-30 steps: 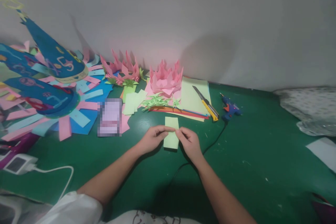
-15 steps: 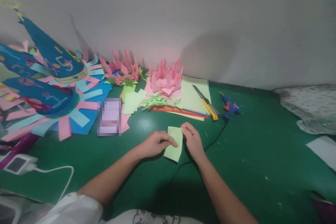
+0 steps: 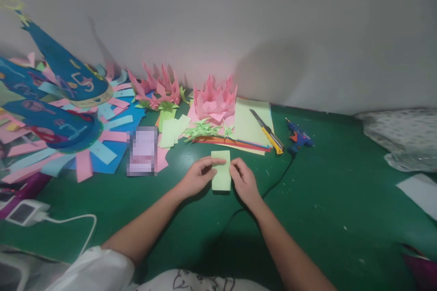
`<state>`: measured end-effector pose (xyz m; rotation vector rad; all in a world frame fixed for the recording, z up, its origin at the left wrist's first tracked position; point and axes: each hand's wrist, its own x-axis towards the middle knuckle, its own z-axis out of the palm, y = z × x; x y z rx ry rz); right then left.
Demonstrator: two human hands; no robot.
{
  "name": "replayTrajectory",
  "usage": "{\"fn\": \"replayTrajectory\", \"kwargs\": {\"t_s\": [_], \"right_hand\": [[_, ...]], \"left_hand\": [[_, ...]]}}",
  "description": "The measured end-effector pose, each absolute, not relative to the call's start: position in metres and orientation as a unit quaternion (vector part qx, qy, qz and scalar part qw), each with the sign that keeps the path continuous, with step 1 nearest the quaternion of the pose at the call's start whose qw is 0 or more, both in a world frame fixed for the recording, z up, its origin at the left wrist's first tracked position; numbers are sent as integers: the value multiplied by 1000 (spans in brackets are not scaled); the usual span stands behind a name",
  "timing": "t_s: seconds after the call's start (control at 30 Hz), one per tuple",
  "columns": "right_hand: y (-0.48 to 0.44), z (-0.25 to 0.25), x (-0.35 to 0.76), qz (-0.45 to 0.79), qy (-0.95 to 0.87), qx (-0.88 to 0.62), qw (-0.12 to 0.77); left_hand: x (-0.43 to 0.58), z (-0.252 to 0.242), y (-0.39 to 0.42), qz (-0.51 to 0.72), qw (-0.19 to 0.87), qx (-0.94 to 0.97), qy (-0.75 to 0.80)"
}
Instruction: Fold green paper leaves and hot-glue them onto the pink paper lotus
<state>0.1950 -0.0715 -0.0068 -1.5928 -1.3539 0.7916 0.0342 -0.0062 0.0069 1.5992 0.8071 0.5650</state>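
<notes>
A small light green paper rectangle (image 3: 221, 173) lies upright on the green table (image 3: 327, 200) in front of me. My left hand (image 3: 196, 177) pinches its left edge near the top, fingers curled over the paper. My right hand (image 3: 242, 179) grips its right edge, fingers closed against it. Both hands rest low on the table. Just beyond the paper lie green paper leaves (image 3: 201, 129) and a pink paper lotus (image 3: 215, 100).
A yellow utility knife (image 3: 268, 132) and a blue glue gun (image 3: 297, 138) with its black cord lie to the right. Sheets of coloured paper (image 3: 251, 122), a second pink flower (image 3: 159, 88), blue cones with paper strips (image 3: 64, 100) fill the left. A white charger (image 3: 23, 213) sits near left.
The green paper was tilted and lifted half a second ago; now it lies straight and a bit farther from me, with both hands back at its two side edges.
</notes>
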Motion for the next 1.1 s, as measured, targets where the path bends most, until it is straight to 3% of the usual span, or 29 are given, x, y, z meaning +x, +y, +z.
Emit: {"fn": "replayTrajectory", "kwargs": {"t_s": [0.27,0.57,0.7,0.8,0.9,1.1], "right_hand": [[-71,-9,193,321,-550,-644,424],[-73,-6,191,302,-584,-635,407],[-76,-4,187,288,-629,-617,375],[-78,-3,184,277,-655,-600,366],[-78,-3,183,256,-640,-603,401],[-77,0,183,155,-671,-589,422]], "left_hand": [[33,4,-6,247,675,645,261],[40,7,-13,282,759,515,280],[33,5,2,392,731,451,330],[25,4,14,482,642,457,384],[23,5,15,445,602,511,422],[33,9,1,405,666,515,356]]}}
